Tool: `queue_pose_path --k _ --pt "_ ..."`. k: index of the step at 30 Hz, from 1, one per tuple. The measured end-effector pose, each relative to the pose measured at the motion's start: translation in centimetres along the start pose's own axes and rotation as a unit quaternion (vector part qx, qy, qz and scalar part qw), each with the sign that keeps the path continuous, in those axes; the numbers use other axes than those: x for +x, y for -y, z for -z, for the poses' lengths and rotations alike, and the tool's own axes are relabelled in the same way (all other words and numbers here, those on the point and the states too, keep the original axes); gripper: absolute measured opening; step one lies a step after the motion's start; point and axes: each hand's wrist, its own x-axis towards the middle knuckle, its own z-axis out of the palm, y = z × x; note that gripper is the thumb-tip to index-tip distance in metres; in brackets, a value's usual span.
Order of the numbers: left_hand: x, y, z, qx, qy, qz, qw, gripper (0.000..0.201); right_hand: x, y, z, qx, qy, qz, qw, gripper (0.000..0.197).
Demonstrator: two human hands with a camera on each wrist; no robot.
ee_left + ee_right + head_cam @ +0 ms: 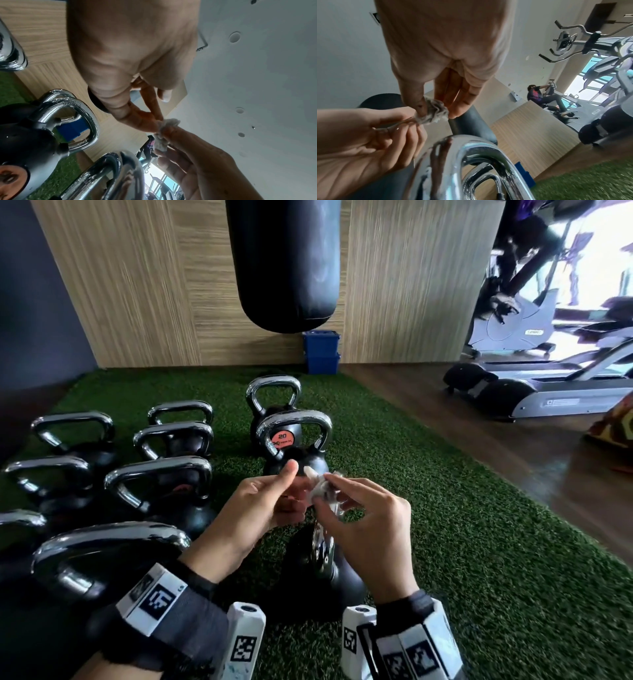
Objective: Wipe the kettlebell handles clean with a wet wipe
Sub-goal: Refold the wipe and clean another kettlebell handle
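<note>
- Pinching a crumpled wet wipe (322, 489) between both hands at the middle of the head view: our left hand (255, 508) is gripping one end, our right hand (368, 529) the other.
- We're holding it just above a chrome kettlebell handle (322, 549), lower centre.
- More kettlebells (164, 484) are sitting on the green turf (462, 508) at left.
- A punching bag (284, 261) is hanging top centre.

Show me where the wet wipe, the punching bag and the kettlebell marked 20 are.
wet wipe (433, 113): right wrist view, crumpled middle.
punching bag (286, 268): head view, lower body.
kettlebell marked 20 (282, 438): head view, orange label.
</note>
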Motion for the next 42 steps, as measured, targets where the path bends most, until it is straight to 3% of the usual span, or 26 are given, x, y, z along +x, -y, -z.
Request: queue_pose_path --k 3,6,9,11,14,17,23,27,31,35,39,42 --pt "0.6 0.7 0.1 0.080 -0.010 -0.022 0.997 0.022 0.4 -2.3 0.5 0.016 -0.031 -0.087 0.996 0.015" --pt "1.6 3.1 1.9 0.312 -0.015 -0.027 0.949 0.064 0.4 -5.4 1.4 0.009 -0.062 -0.176 0.982 0.019" --pt "2.2 6.3 2.2 0.506 0.174 0.024 0.845 0.115 0.2 -8.5 0.9 -0.031 -0.021 -0.265 0.964 0.006" --pt "2.4 8.5 1.0 0.537 0.232 -0.018 0.811 0.136 0.3 -10.1 -0.1 -0.040 0.017 -0.315 0.948 0.009" --pt "2.4 11.1 -0.2 0.496 0.186 -0.090 0.843 0.126 0.3 -11.3 -1.8 -0.053 0.081 -0.335 0.937 0.016" --pt "2.7 12.4 0.2 0.445 0.171 -0.121 0.871 0.108 0.3 -11.7 -2.7 -0.039 0.127 -0.336 0.933 0.008" --pt "3.7 12.5 1.8 0.433 0.211 -0.165 0.861 0.094 0.8 -11.7 -3.6 -0.100 0.124 -0.313 0.936 0.008" --pt "4.2 12.5 2.7 0.385 0.245 -0.144 0.878 0.082 1.6 -11.4 -3.6 -0.116 0.057 -0.245 0.961 0.013" --pt "4.1 13.0 2.8 0.413 0.232 -0.138 0.870 0.073 1.2 -11.2 -3.1 -0.081 0.073 -0.229 0.967 0.008" --pt "4.1 13.2 2.9 0.381 0.221 -0.125 0.889 0.099 1.6 -10.7 -2.6 -0.095 0.053 -0.147 0.983 0.007" --pt "3.8 13.5 3.1 0.398 0.207 -0.100 0.888 0.099 0.9 -10.0 -2.4 -0.104 0.024 -0.021 0.994 0.022" --pt "3.8 13.5 3.1 0.404 0.199 -0.093 0.888 0.098 0.5 -9.9 -1.8 -0.081 0.027 0.017 0.996 0.026"
